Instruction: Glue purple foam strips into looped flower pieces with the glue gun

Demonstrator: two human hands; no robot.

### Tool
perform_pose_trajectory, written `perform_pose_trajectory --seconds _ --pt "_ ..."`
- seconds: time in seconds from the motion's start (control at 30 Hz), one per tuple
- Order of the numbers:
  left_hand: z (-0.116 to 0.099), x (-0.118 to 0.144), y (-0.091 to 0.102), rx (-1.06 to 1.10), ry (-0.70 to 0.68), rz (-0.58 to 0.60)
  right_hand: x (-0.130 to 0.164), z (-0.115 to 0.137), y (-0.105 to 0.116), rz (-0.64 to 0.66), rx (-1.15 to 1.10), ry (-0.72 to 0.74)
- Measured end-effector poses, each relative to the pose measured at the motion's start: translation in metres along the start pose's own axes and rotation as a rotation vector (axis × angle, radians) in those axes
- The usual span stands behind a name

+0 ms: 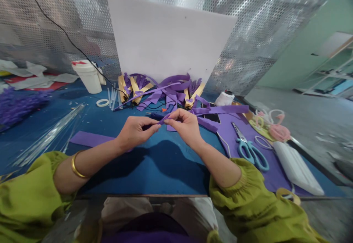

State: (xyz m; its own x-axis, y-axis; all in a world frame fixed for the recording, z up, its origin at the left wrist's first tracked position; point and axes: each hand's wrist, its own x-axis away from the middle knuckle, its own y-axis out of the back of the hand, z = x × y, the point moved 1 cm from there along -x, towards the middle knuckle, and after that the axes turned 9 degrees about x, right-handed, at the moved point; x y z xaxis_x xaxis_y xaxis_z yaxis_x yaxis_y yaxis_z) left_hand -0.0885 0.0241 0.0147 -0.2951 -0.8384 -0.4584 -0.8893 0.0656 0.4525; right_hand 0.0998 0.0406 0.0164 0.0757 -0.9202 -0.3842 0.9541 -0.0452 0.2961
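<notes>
Both my hands meet over the middle of the blue table. My left hand [139, 129] pinches one end of a small purple strip [164, 118], thumb against fingers. The other end is pinched by my right hand [184, 124]. Most of the strip is hidden behind my fingers. Just beyond my hands lies a blue glue gun [156, 115], partly covered by them. A flat purple strip [89, 139] rests on the table beside my left forearm.
Wrapped purple flower bundles [139, 88] and purple ribbons [176, 83] lie before a white board [171, 37]. Scissors [249, 149] and a white power strip [298, 167] are at right. A white cup [89, 77], glue sticks [112, 96] and purple flowers [20, 105] are at left.
</notes>
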Motion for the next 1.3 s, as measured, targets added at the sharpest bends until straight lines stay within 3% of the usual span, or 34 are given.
perform_pose_trajectory --seconds 0.73,0.83,0.93,1.07,1.2,1.3 --pt "0.003 0.000 -0.003 -0.112 -0.060 0.053 -0.004 -0.007 0.000 0.112 -0.083 -0.090" --pt "0.005 0.000 -0.002 -0.130 -0.046 0.027 -0.001 -0.004 0.000 0.057 0.002 -0.021" --pt "0.004 0.000 -0.001 -0.159 -0.024 -0.032 0.005 0.002 -0.001 0.000 0.149 0.149" --pt "0.001 0.000 -0.003 -0.124 0.003 -0.067 0.012 0.008 -0.006 0.104 0.301 0.326" --pt "0.000 0.002 -0.008 0.011 0.137 -0.033 0.013 0.008 -0.009 0.103 0.339 0.236" --pt "0.002 0.003 -0.010 0.084 0.161 -0.012 0.013 0.007 -0.009 0.082 0.324 0.140"
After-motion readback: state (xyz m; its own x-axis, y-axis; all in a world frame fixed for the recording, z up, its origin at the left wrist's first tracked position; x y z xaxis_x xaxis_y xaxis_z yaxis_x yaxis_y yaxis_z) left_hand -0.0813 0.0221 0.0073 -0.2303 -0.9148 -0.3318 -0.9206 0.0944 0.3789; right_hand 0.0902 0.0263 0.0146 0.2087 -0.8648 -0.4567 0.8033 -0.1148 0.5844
